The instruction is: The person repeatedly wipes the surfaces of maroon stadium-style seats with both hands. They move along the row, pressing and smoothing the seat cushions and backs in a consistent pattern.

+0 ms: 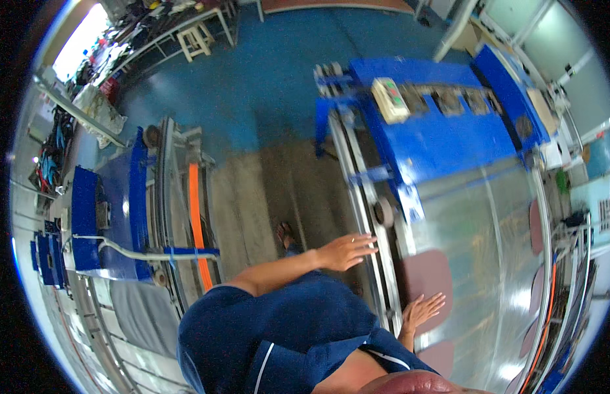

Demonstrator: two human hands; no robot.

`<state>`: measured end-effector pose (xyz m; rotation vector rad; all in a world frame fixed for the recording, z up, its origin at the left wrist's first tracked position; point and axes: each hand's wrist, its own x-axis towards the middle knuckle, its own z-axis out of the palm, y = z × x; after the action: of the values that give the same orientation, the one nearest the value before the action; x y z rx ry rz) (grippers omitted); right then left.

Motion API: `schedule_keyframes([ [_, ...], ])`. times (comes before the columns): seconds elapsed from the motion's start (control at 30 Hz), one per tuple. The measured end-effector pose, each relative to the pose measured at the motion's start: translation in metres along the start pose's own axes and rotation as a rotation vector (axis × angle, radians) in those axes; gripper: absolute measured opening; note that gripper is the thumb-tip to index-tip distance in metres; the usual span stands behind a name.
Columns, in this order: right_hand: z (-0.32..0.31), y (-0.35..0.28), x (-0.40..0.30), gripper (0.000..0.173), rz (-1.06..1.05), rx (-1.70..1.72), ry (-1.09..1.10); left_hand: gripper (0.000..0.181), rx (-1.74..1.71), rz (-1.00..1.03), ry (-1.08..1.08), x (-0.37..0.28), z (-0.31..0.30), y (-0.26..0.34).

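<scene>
My left hand (346, 251) reaches across to the right, palm down and fingers apart, beside a metal side rail (361, 207) of the long work surface. A ring shows on one finger, and nothing is held. My right hand (424, 311) is over a flat mauve panel with rounded corners (429, 268), fingers spread and empty; whether it touches the panel I cannot tell. The panel rests on a shiny, pale machine bed (475, 276). Another mauve panel (437, 358) lies nearer my body, partly hidden. More mauve panels (536, 226) line the bed's far side.
A blue machine housing (452, 138) with a cream push-button box (390, 100) stands ahead right. A roller (383, 212) sits beside the rail. At left is another blue machine (118, 212) with an orange strip (196, 207). A plastic stool (194, 41) stands far ahead on the floor (236, 93).
</scene>
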<state>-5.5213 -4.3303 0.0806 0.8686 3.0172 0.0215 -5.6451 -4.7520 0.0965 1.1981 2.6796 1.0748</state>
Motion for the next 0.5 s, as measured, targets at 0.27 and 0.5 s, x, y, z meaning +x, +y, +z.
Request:
schedule_keyframes([
  [0.27,-0.061,-0.403,0.038,0.066,-0.895,0.551,0.355,0.055,0.076,-0.424,0.061,-0.168,-0.225,-0.184],
  [0.5,-0.079,-0.646,0.026,0.062,-1.393,0.651,0.251,0.055,0.143,-1.078,0.316,-0.289,-0.329,-0.316],
])
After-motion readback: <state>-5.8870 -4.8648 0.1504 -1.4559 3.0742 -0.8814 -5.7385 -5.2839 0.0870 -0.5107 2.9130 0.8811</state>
